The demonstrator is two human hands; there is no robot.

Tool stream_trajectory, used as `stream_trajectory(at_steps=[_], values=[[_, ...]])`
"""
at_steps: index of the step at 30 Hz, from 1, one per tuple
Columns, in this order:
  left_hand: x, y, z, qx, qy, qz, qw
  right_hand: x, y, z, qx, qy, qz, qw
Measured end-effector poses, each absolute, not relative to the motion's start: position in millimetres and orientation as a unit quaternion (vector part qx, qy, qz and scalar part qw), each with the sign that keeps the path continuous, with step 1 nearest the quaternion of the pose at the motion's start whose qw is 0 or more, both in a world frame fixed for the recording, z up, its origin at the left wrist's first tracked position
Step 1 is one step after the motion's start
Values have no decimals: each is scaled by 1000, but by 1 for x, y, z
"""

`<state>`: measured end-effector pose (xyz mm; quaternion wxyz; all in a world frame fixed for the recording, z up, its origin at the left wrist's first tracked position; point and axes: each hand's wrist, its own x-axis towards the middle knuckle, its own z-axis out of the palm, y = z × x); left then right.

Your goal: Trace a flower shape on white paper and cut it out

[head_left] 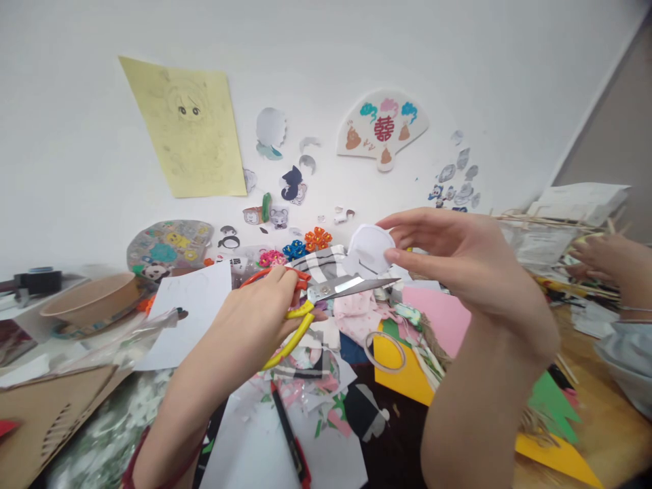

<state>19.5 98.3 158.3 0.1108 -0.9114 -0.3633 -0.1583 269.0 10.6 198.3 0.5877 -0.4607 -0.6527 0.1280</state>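
Observation:
My left hand [272,305] is wrapped round the handles of the scissors [326,291], one handle red-orange and the other yellow. The blades point right and lie nearly together, just below a small rounded white paper piece [371,247]. That piece is pinched between the thumb and fingers of my right hand [448,251]. Whether the blades touch the paper is hard to tell. Beneath both hands lie paper scraps [331,407], a white sheet [244,435] and a black-and-red pen [291,438].
Yellow paper [407,373], pink paper [443,316] and a tape ring [386,352] lie centre right. A brown bowl [92,302] and cardboard [66,414] are at left. Another person's hand [601,261] is at far right. Drawings and a paper fan [384,129] hang on the wall.

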Motion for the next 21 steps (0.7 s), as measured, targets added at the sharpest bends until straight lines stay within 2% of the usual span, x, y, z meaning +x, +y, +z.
stream_trajectory(at_steps=[21], values=[[17, 98, 158, -910, -371, -159, 97, 268, 8, 198, -459, -635, 130, 608]])
